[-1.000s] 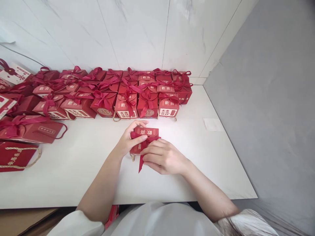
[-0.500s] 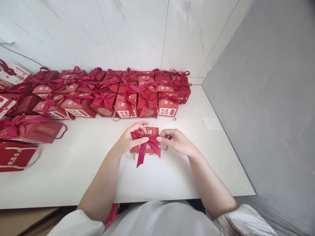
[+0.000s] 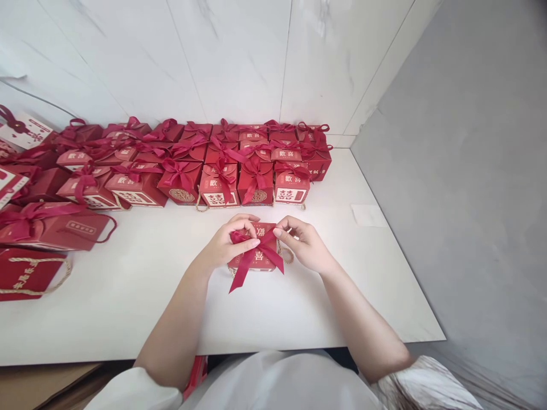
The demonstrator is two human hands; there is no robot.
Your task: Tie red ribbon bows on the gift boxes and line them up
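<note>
A small red gift box (image 3: 261, 263) with pale printed characters and twisted cord handles sits on the white table in front of me. Dark red ribbon (image 3: 243, 273) crosses its top, and two loose tails hang over the near side. My left hand (image 3: 233, 242) pinches the ribbon between thumb and index finger near the middle of the box. At the box's right side my right hand (image 3: 301, 242) has thumb and index finger closed on a part of the ribbon. Fingers hide some of the knot.
Rows of red gift boxes (image 3: 220, 185) with ribbon bows stand along the wall at the back. More boxes (image 3: 51, 225) and a red bag-like box with cord handles (image 3: 25, 273) are at the left. A pale paper slip (image 3: 368, 215) lies at the right.
My right hand has drawn its part of the ribbon slightly up and away. The ribbon tails have shifted and spread apart. My left hand has hardly moved.
</note>
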